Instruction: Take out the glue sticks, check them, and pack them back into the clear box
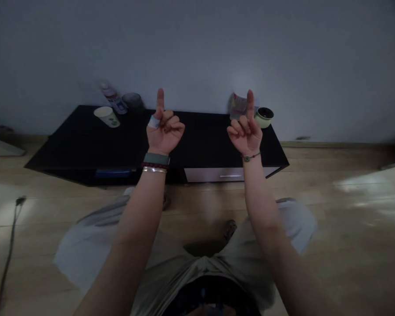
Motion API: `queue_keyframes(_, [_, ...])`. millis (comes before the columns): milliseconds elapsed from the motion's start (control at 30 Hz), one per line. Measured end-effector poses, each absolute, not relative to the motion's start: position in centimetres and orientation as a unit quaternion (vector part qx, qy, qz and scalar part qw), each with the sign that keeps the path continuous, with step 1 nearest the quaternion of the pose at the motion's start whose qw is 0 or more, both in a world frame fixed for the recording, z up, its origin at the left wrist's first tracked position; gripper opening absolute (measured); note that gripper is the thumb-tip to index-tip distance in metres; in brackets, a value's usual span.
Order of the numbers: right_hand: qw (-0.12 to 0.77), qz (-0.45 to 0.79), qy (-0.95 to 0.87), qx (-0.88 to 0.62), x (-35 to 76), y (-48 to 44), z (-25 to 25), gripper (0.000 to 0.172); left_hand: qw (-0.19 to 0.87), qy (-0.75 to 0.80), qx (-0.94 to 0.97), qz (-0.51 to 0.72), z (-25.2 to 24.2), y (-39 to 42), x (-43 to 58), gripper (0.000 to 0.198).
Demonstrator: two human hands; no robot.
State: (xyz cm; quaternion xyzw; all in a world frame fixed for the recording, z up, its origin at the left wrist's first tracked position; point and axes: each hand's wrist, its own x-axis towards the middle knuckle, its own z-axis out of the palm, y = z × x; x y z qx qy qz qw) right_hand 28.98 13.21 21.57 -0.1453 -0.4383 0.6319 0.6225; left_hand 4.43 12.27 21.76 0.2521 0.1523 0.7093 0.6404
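Two raised | left hand [163,131] | right hand [245,134] | index up, others curled | grips closed, seemingly empty

On your worktop [210,140], a paper cup [107,116] lies to the left and a ceramic bowl [263,117] to the right. A plastic bottle [113,98] sits behind the paper cup.

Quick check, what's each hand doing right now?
Left hand: closed, pointing upward, holding nothing.
Right hand: closed, pointing upward, holding nothing.

The left wrist [155,163] wears a grey-green band [156,159], dark red bracelet [154,166] and silver bangle [154,170], the right wrist [251,163] a thin beaded cord [251,157], above what look like pale shorts [85,259].
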Motion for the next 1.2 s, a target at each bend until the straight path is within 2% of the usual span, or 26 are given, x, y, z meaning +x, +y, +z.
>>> queue_keyframes(100, [0.684,0.621,-0.344,-0.168,27.9,14.5,20.0,0.047,0.636,0.156,0.211,0.726,20.5,13.8,4.8,0.037])
queue_keyframes(367, [0.696,0.654,-0.226,-0.193,27.7,16.4,16.0,0.059,0.656,0.180,0.165,0.715,16.4,14.9,5.4,0.037])
queue_keyframes(800, [0.688,0.670,-0.218,-0.175,28.0,16.6,14.2,0.057,0.658,0.221,0.152,0.704,15.5,14.8,5.9,0.040])
queue_keyframes(1033, [0.687,0.639,-0.217,-0.268,28.2,16.4,14.6,0.049,0.651,0.206,0.190,0.705,15.2,14.7,6.0,0.037])
queue_keyframes(1200, [0.691,0.645,-0.223,-0.238,28.5,16.1,14.7,0.043,0.656,0.215,0.203,0.695,15.2,14.9,6.2,0.031])
